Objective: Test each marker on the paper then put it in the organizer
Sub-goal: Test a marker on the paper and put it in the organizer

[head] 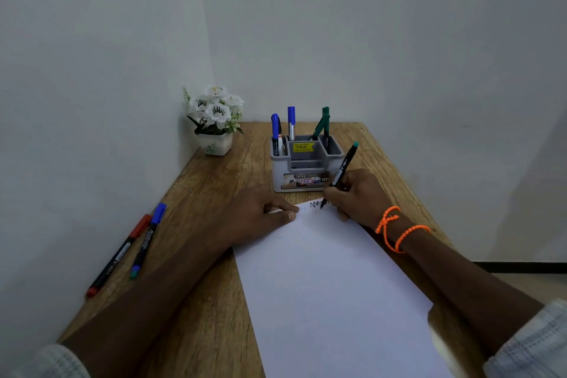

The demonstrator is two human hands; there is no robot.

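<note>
Pale knit sleeves (534,344) pushed up (both arms); orange beaded bracelets (399,232) on right wrist.

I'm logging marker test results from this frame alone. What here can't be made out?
Head view only:
- Zigzag scribbles on the white paper sheet: too small and faint to judge ink colour.
- Tip of the black teal-ended marker: hidden by the right hand.
- Paper's near edge: cut off by the frame.
- Yellow price sticker on the grey plastic organizer: too small to read.
</note>
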